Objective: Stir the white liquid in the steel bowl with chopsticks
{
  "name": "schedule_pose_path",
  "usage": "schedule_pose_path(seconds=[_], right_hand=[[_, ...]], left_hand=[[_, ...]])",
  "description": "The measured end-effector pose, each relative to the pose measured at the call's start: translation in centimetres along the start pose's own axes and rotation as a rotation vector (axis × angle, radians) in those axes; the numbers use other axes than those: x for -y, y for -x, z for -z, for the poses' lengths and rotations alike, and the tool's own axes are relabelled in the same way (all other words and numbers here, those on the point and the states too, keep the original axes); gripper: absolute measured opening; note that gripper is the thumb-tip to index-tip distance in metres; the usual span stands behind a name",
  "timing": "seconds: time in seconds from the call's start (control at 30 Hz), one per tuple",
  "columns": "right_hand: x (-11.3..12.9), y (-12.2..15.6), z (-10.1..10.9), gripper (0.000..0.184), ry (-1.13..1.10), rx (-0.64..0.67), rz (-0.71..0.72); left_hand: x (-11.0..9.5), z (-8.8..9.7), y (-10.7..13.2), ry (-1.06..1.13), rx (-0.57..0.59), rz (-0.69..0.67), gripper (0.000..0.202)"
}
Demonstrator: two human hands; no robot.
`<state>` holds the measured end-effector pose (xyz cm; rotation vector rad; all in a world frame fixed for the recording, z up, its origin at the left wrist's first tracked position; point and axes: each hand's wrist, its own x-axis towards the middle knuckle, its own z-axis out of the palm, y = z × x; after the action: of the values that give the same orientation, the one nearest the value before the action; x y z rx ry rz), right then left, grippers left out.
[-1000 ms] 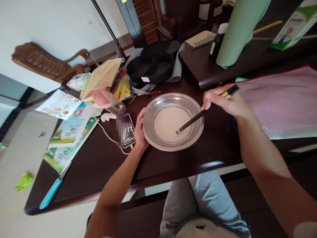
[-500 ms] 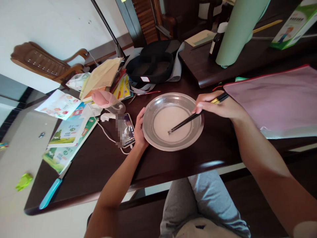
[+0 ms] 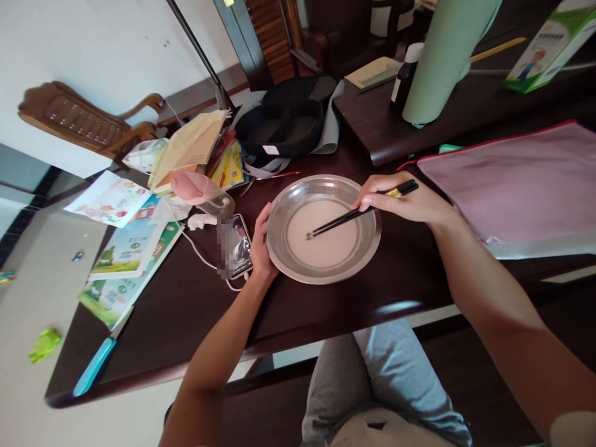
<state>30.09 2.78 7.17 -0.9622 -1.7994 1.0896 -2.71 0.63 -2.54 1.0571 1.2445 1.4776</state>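
Note:
A round metal bowl stands on the dark wooden table, with a pale, milky liquid in its bottom. My left hand grips the bowl's left side, fingers along the outer wall and rim. Over the right rim, my right hand is closed round a pair of black chopsticks with gold bands. Their tips reach into the liquid left of the bowl's middle. Close beside my left hand lies a phone with its screen lit and a white cable plugged in.
Left of the phone are booklets and a blue-handled knife near the table's edge. A pink-topped clear object, a stack of papers and a black case sit behind. Rightward lie a pink zip pouch and a green cylinder.
The chopsticks have swung leftward and slightly up through the liquid, with my right hand shifting a little left. My left hand keeps its hold on the bowl.

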Motion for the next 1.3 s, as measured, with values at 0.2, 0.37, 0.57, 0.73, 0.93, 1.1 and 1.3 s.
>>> schedule_pose_path(seconds=[0.2, 0.37, 0.57, 0.73, 0.93, 1.1, 1.3], right_hand=[[-0.2, 0.4, 1.3, 0.054, -0.011, -0.223, -0.013], [-0.3, 0.0, 0.2, 0.046, -0.004, 0.003, 0.003], [-0.4, 0.1, 1.2, 0.05, 0.026, -0.271, 0.03], [-0.3, 0.0, 0.3, 0.048, -0.009, -0.058, 0.026], [-0.7, 0.1, 1.3, 0.037, 0.077, -0.245, 0.03], [-0.6, 0.4, 1.3, 0.049, -0.04, -0.187, 0.01], [-0.7, -0.1, 0.3, 0.04, 0.066, -0.119, 0.043]], left_hand=[[0.1, 0.2, -0.1, -0.017, 0.048, -0.012, 0.039], [0.3, 0.4, -0.3, 0.013, 0.031, 0.034, 0.041], [0.3, 0.2, -0.2, 0.014, 0.033, 0.006, 0.039], [0.3, 0.2, -0.1, 0.016, 0.006, 0.008, 0.042], [0.3, 0.3, -0.3, 0.024, 0.014, 0.037, 0.038], [0.7, 0.6, -0.3, -0.009, 0.047, -0.01, 0.035], [1.1, 1.1, -0.5, -0.022, 0.075, -0.021, 0.039]])
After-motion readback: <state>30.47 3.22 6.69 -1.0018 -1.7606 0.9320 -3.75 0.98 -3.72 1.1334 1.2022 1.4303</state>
